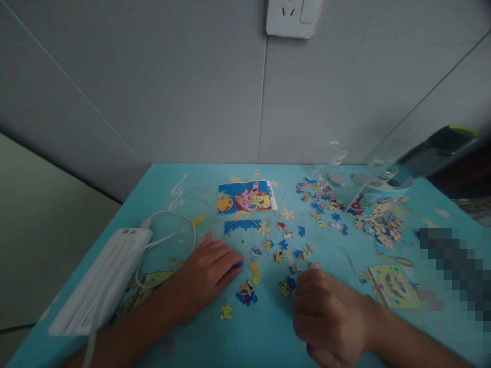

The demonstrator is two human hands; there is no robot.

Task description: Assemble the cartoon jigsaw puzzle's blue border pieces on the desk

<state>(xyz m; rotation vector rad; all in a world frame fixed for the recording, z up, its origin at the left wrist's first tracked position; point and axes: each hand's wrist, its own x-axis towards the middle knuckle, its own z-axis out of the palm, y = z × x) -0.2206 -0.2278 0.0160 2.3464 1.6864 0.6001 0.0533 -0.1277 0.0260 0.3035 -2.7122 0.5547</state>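
My left hand [209,271] rests over the table left of the loose pieces. Between its thumb and fingertips shows a bit of a blue jigsaw piece [239,264]. On the right, my right hand [326,312] is closed in a fist, and anything inside it is hidden. Beside its knuckles lies a small yellow and blue cluster of pieces [287,286]. A joined red, yellow and blue cluster [246,295] sits between the hands, with a single yellow piece [226,310] nearer me. Farther off are a joined blue strip [241,226] and the cartoon picture card [245,197].
A blue patterned table [253,342] meets a grey wall. At left lies a white power bank [111,271] with a cable [195,235]. Right of centre are a heap of pieces [318,197], a printed, curved sheet [378,202], another pile [383,230] and a clear cup [382,168].
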